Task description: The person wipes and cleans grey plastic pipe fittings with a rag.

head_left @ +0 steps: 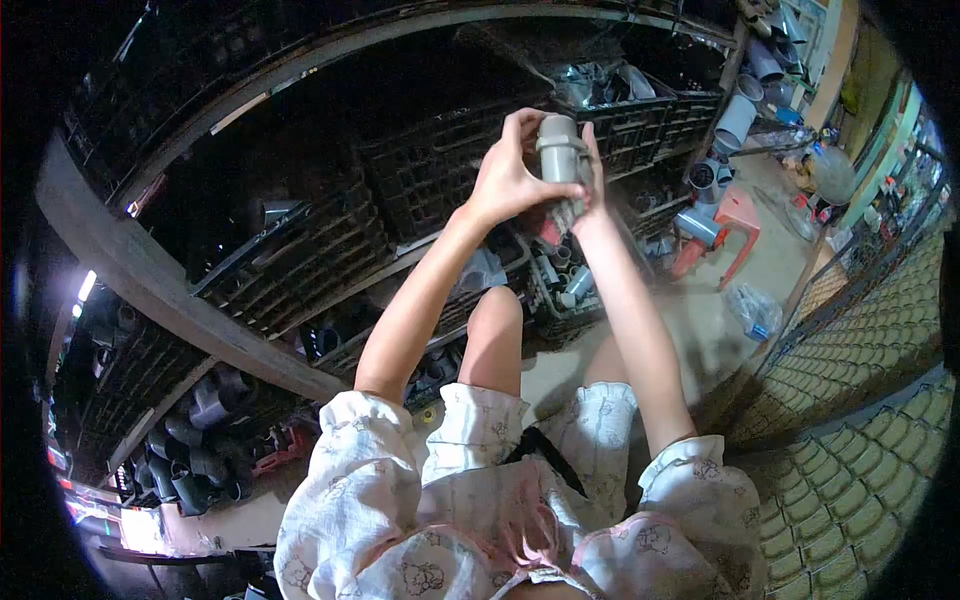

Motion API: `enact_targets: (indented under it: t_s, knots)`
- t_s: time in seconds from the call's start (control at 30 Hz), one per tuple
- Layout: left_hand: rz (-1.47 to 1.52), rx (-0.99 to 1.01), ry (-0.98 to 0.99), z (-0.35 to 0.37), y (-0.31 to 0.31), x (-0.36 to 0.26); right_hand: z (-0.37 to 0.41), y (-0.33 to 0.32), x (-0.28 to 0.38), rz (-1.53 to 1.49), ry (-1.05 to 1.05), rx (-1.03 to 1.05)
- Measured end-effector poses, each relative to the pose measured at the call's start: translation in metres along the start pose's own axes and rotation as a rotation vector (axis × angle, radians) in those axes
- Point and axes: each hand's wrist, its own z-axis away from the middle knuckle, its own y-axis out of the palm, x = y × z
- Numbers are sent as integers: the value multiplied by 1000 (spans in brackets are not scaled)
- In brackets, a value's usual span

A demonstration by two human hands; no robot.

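A grey plastic pipe fitting [560,168] with a thick collar near its upper end is held out in front of me between both hands. My left hand [508,178] grips it from the left, with the thumb across its lower part and the bent fingers near the top. On its right side, my right hand [592,185] closes around it, and its palm and several fingers are partly hidden behind the fitting. Beneath the fitting, a crate [545,290] holds several loose grey pipe pieces [577,284].
Dark plastic crates [420,170] line the shelves ahead and to the left. A red plastic stool [738,225] stands on the right, with grey pipes [737,122] beyond it. Wire mesh [850,320] runs along my right. Dark fittings [195,465] are heaped at lower left.
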Motion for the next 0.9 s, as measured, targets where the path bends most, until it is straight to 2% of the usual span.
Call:
enact_targets:
  t_s: [0.03,0.1,0.17,0.2,0.27,0.3,0.33,0.43,0.5,0.57,0.63,0.67,0.7,0.73,0.77,0.8,0.83,0.9]
  knots:
    - [-25,-16,25,1,2,3,-2,-3,-1,-32,6,27]
    - [-137,12,51,1,-3,11,9,-3,4,194,38,-53]
    - [-354,85,116,4,-9,19,30,21,14,554,-2,-96]
    - [-463,123,149,4,-10,21,22,9,8,683,-15,-122]
    - [-532,78,139,8,-8,14,-4,-30,-4,1023,-62,-195]
    - [-567,55,136,9,-6,12,-3,-26,0,1123,-94,-201]
    - [-502,-19,105,10,-1,13,1,-19,7,1223,-124,-208]
    - [-149,12,-108,7,-2,13,10,-22,3,1460,-488,-194]
    - [-43,3,-129,8,-1,11,16,-4,16,1481,-194,-290]
    - [-26,7,-88,8,-1,11,11,-3,12,1221,-121,-358]
    - [22,19,-30,8,1,11,-4,-10,1,695,-254,-383]
    - [37,28,-12,9,4,7,-5,-16,3,423,-110,-198]
    - [50,38,10,7,6,4,-12,-13,3,291,-138,-5]
    - [-8,54,74,5,10,11,-12,-13,5,193,-75,21]
    - [-29,72,46,4,11,12,-10,-14,6,96,-12,45]
    - [-131,100,88,3,10,11,-12,-14,10,143,-19,45]
    - [-231,127,130,3,8,10,-11,-15,13,57,15,33]
    - [-363,171,122,8,9,12,-13,-16,21,52,33,86]
